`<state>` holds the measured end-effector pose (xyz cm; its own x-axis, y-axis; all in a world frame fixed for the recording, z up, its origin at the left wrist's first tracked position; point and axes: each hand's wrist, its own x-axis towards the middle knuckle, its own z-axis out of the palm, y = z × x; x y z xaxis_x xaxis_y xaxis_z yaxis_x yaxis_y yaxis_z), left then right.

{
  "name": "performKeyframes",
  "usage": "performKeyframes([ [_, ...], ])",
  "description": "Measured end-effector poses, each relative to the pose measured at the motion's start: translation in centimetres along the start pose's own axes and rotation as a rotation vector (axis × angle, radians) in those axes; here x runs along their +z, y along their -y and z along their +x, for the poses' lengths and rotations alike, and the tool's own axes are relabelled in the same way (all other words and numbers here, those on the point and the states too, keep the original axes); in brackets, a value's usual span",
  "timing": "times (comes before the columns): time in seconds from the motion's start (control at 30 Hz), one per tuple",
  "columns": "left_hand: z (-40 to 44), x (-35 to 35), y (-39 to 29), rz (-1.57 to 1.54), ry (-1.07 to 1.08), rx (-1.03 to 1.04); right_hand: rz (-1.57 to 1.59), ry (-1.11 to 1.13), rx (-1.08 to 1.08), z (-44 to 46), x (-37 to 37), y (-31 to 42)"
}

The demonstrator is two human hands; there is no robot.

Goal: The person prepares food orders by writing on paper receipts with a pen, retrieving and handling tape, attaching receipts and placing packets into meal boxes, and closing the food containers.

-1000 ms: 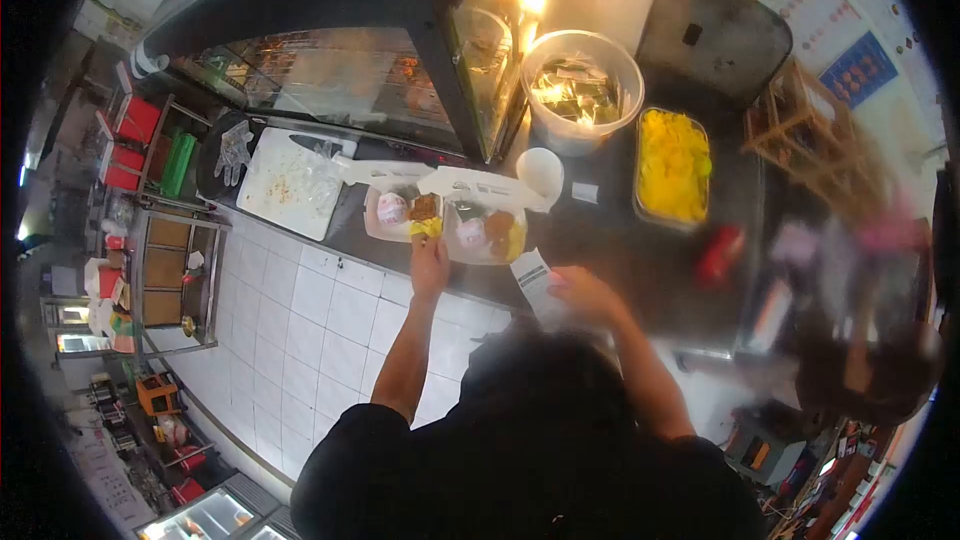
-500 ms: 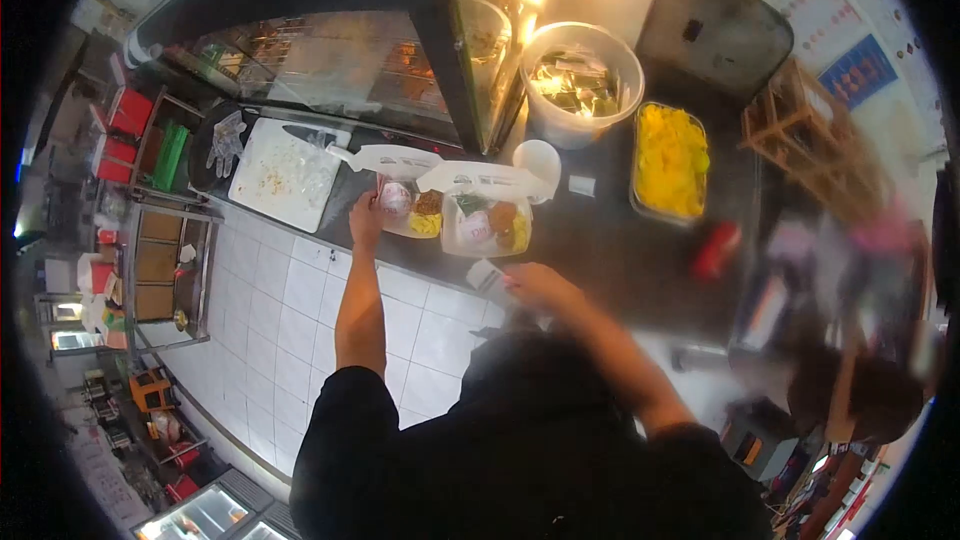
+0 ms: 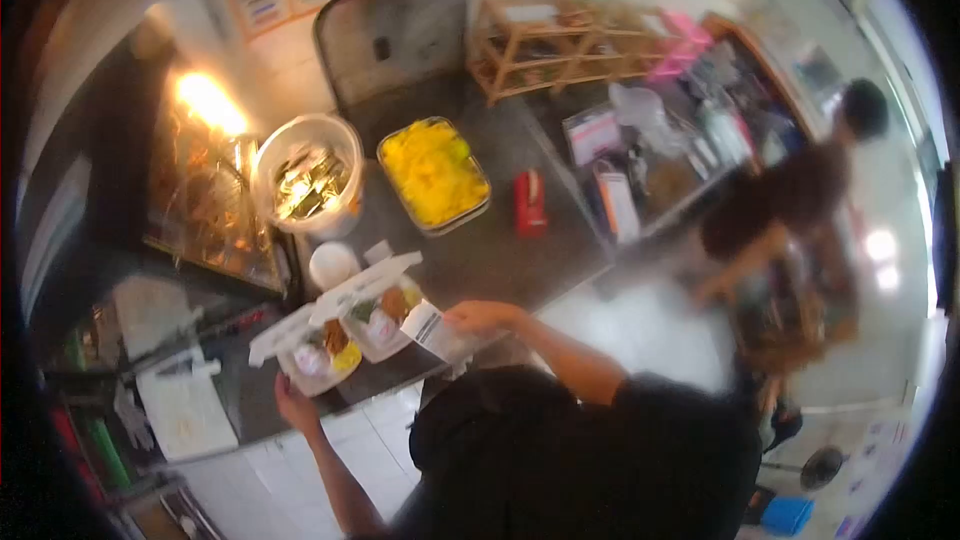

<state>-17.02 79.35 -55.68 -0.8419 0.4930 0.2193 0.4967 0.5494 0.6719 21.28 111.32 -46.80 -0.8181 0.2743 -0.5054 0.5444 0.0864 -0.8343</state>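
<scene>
Two white takeaway boxes stand side by side on the dark counter with their lids up. The left takeaway box holds a wrapped white-and-red packet, brown food and something yellow. In the right takeaway box there is a similar packet, with brown food and greens. My left hand is closed at the outer left edge of the left box, thumb and fingers against its side. Held in my right hand, just right of the right box, is a white paper slip with dark print; its fingers are closed on it.
Behind the boxes are a white cup, a bucket of wrapped packets and a tray of yellow food. A red stapler-like object lies farther right. A cutting board is at left; another person stands at right.
My view has swung to the right, so the counter things appear farther left and the other person shows. The slip stays in my right hand, now closer to the right box.
</scene>
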Motion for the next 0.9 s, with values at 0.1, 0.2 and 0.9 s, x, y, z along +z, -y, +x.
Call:
performKeyframes([
  [0.1,-1.4,-1.1,-9.8,-0.113,0.099,-0.05,0.005,-0.077,-0.076,-3.7,-3.2,2.4],
  [0.2,-4.5,-0.5,-23.4,-0.612,0.542,-0.221,0.051,-0.071,-0.215,-6.0,-1.8,6.0],
  [0.9,1.5,9.6,-43.5,-1.389,-0.174,-0.434,0.1,-0.279,-0.112,-16.4,-8.7,-9.3],
])
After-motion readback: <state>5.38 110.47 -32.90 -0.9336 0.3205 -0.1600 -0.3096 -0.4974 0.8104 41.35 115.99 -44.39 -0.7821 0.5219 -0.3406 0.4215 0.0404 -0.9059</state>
